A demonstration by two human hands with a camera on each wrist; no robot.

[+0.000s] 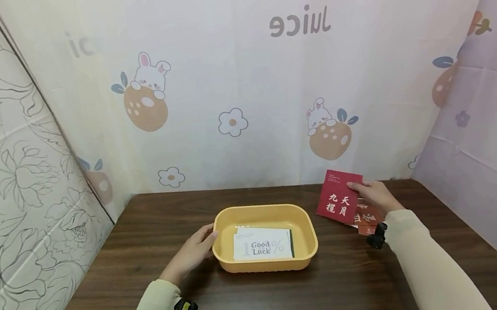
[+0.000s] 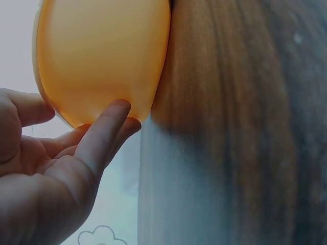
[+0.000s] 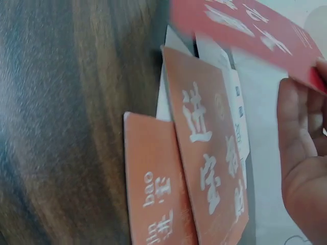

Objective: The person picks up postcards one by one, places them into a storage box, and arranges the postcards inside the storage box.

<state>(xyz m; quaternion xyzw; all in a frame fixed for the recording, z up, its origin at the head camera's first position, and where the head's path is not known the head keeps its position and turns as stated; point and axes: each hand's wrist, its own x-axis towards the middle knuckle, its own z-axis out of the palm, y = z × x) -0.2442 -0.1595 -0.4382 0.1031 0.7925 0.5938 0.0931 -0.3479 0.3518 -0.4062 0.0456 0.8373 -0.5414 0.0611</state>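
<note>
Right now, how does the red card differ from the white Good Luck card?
The red card is pinched in the right hand, while the white Good Luck card lies in the yellow tray. The red card shows pale Chinese characters; the white card has dark "Good Luck" lettering. In the head view, the red card stands taller than wide, while the white one is wider than tall. Both are flat, printed rectangles.

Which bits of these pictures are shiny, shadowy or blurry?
Head view: mostly clear, with a pale sheen on the near table; left wrist view: dim, soft wood grain, a dark shadow beside the yellow tray; right wrist view: the red card's lower edge blurred, lettering on the orange cards clearer.
</note>
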